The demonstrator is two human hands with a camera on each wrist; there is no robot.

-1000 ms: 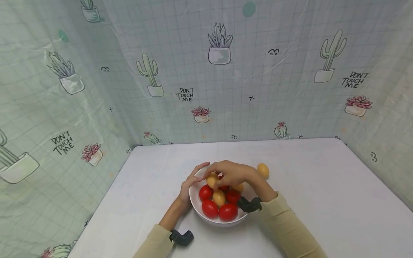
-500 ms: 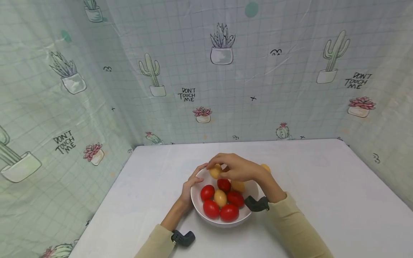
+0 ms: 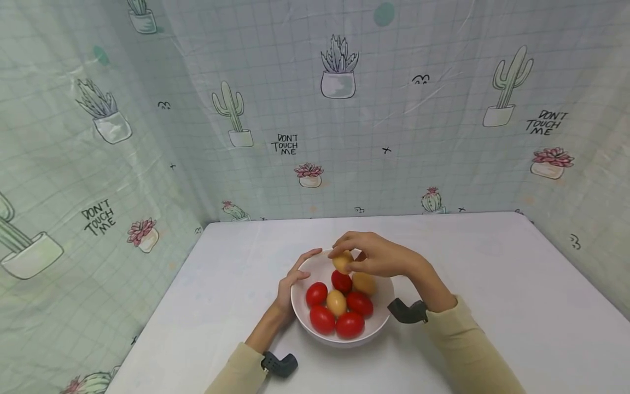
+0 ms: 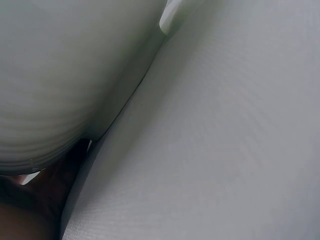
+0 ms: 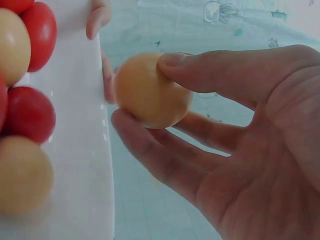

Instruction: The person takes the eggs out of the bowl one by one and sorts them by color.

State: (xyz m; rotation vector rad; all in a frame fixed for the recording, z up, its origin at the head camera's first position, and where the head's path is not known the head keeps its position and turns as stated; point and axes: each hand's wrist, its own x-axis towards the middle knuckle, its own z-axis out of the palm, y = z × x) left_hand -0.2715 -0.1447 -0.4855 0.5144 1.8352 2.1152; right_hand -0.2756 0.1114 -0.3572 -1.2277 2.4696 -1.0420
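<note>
Over the far side of the white bowl (image 3: 320,267), my right hand (image 3: 381,257) pinches a smooth yellow egg (image 5: 145,92) between thumb and fingertips. In the right wrist view it is held up beyond the bowl's rim. Lower in the bowl lie several red eggs (image 3: 350,325), along with a yellow egg (image 3: 337,303) in the middle and another yellow egg (image 3: 364,284) at the right. At the bowl's left side my left hand (image 3: 289,284) grips the rim, its thumb over the edge and its fingers along the outside. The left wrist view shows mostly the bowl's outer wall (image 4: 70,75).
The bowl stands on a white table (image 3: 472,262). A light cloth (image 3: 275,186) printed with potted cacti hangs behind it and at both sides. Dark wrist cameras are strapped on both wrists, at the beige sleeves (image 3: 470,339).
My right hand has lifted the yellow egg from among the others and carried it up and right. The egg on the table right of the bowl is now hidden behind my right arm.
</note>
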